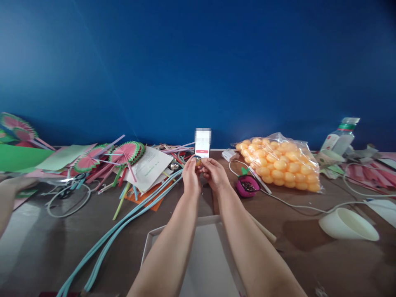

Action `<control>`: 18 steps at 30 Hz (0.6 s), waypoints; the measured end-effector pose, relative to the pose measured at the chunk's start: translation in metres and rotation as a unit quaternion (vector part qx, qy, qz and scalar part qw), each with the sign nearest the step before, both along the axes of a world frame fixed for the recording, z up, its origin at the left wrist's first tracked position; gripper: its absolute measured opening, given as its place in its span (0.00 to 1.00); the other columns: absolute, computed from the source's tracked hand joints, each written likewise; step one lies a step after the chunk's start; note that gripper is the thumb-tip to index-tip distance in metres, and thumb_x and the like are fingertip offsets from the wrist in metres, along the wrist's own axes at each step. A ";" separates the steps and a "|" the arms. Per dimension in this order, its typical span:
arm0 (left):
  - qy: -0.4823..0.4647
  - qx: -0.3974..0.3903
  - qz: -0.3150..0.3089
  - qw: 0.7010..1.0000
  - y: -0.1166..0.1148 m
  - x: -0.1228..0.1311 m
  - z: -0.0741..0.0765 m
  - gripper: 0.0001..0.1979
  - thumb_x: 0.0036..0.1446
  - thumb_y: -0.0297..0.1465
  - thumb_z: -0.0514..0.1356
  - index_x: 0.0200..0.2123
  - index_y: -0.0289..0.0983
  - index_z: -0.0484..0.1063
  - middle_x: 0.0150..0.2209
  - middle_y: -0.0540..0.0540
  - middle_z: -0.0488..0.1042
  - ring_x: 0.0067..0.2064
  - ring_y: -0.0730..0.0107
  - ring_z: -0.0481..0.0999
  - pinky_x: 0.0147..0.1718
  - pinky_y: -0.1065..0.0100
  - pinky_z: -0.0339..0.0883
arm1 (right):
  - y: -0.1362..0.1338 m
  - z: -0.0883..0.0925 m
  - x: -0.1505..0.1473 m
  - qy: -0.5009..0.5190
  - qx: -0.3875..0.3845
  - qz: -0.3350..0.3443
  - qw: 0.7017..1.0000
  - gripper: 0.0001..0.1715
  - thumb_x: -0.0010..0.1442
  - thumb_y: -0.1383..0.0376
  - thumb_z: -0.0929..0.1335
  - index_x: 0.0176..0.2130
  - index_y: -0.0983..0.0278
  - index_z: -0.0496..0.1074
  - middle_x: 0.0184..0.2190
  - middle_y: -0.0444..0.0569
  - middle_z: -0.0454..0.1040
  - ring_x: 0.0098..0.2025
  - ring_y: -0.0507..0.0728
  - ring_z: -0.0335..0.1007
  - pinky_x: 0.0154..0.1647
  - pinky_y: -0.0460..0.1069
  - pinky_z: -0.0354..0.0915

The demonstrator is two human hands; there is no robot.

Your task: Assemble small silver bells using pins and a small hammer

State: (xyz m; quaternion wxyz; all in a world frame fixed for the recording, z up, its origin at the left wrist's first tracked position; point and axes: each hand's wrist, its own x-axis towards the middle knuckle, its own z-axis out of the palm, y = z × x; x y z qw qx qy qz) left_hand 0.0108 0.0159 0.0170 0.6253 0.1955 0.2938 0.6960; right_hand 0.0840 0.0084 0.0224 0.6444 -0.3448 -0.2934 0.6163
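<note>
My left hand (192, 175) and my right hand (215, 175) meet in front of me, fingers pinched together. Between their fingertips is a small, round, shiny object (198, 158), dark and yellowish; its kind is too small to make out. Just beyond it stands a phone (202, 151) with a lit white screen and a red button. To the right of my right hand is a purple bowl (247, 186) full of small dark pieces. Below my forearms lies a shallow white box (207, 247).
Blue tubes (123, 225) run along the left, near watermelon-patterned paper fans (127, 154) and papers (150, 167). A bag of orange balls (281, 165), a white cup (346, 225), a cable (297, 206) and a bottle (340, 136) stand right. Another person's hand (18, 185) reaches in at left.
</note>
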 end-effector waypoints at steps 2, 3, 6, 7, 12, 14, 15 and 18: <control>0.002 0.009 0.000 1.000 -0.001 0.000 0.001 0.19 0.46 0.35 0.66 0.42 0.33 0.72 0.24 0.51 0.71 0.23 0.77 0.68 0.24 0.73 0.60 | 0.000 0.000 0.000 0.008 0.003 -0.001 1.000 0.19 0.38 0.58 0.79 0.26 0.65 0.73 0.19 0.41 0.68 0.20 0.44 0.56 0.16 0.39 0.48; 0.004 0.011 -0.001 1.000 -0.001 0.000 0.001 0.19 0.46 0.35 0.66 0.41 0.33 0.72 0.24 0.51 0.71 0.23 0.77 0.67 0.24 0.73 0.60 | 0.000 0.000 0.000 0.010 0.004 -0.002 1.000 0.19 0.38 0.58 0.79 0.26 0.65 0.73 0.19 0.41 0.68 0.20 0.44 0.55 0.16 0.39 0.48; 0.008 0.013 0.001 1.000 -0.001 0.000 0.001 0.20 0.45 0.36 0.67 0.41 0.33 0.73 0.25 0.51 0.71 0.23 0.78 0.67 0.24 0.73 0.60 | 0.001 0.000 0.000 0.011 0.002 -0.005 1.000 0.20 0.37 0.58 0.80 0.26 0.66 0.73 0.19 0.41 0.68 0.20 0.43 0.55 0.16 0.38 0.49; 0.007 0.014 0.002 1.000 -0.001 0.000 0.001 0.20 0.45 0.36 0.67 0.42 0.33 0.73 0.25 0.51 0.71 0.23 0.78 0.67 0.24 0.73 0.60 | 0.001 0.000 0.000 0.011 0.001 -0.004 1.000 0.20 0.37 0.58 0.80 0.26 0.66 0.73 0.19 0.41 0.68 0.20 0.43 0.55 0.16 0.38 0.48; 0.003 0.018 0.005 1.000 -0.001 0.000 0.001 0.22 0.45 0.36 0.67 0.43 0.34 0.74 0.25 0.51 0.71 0.23 0.78 0.67 0.25 0.73 0.60 | 0.001 0.000 0.000 0.019 0.004 0.003 1.000 0.20 0.37 0.59 0.80 0.26 0.66 0.73 0.18 0.40 0.66 0.19 0.43 0.55 0.15 0.38 0.47; 0.002 0.027 0.004 1.000 -0.001 0.000 0.002 0.21 0.45 0.36 0.68 0.43 0.34 0.74 0.26 0.51 0.72 0.24 0.79 0.67 0.25 0.74 0.60 | 0.001 0.000 0.000 0.024 0.005 0.005 1.000 0.19 0.38 0.59 0.79 0.27 0.66 0.73 0.18 0.40 0.67 0.19 0.43 0.55 0.15 0.39 0.48; 0.001 0.032 0.004 0.999 -0.002 0.000 0.002 0.21 0.45 0.36 0.68 0.42 0.34 0.74 0.26 0.51 0.72 0.24 0.79 0.67 0.25 0.74 0.60 | 0.001 0.000 0.001 0.027 0.005 0.006 1.000 0.19 0.38 0.59 0.79 0.27 0.66 0.73 0.19 0.40 0.67 0.19 0.43 0.55 0.15 0.39 0.48; 0.000 0.042 0.003 0.999 -0.003 0.000 0.004 0.20 0.44 0.36 0.68 0.41 0.34 0.75 0.27 0.50 0.73 0.24 0.79 0.68 0.25 0.75 0.60 | 0.002 -0.001 0.001 0.035 0.008 0.008 0.999 0.20 0.39 0.59 0.79 0.29 0.66 0.73 0.20 0.40 0.68 0.19 0.43 0.55 0.15 0.38 0.48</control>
